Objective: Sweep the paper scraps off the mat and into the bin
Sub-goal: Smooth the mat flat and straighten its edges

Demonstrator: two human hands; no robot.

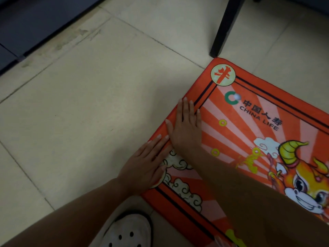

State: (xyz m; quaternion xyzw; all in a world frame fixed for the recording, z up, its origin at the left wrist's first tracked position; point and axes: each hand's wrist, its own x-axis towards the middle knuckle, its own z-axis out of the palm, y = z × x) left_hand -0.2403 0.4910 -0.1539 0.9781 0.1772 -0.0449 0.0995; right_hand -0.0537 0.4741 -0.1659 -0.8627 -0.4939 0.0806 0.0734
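An orange mat (pixel 267 111) with a cartoon ox and "CHINA LIFE" lettering lies on the tiled floor at the right. One small white paper scrap (pixel 237 97) sits on the green logo near the mat's far left corner. My right hand (pixel 186 129) lies flat on the mat's left border, fingers straight and pointing toward the scrap, a hand's length short of it. My left hand (pixel 147 163) rests flat on the same border just nearer to me, its fingertips touching the right hand's thumb side. No bin is in view.
Beige floor tiles (pixel 89 122) spread to the left of the mat. A black furniture leg (pixel 224 27) stands just beyond the mat's far corner. Dark furniture (pixel 26 18) fills the top left. My white perforated shoe (pixel 128 230) is at the bottom.
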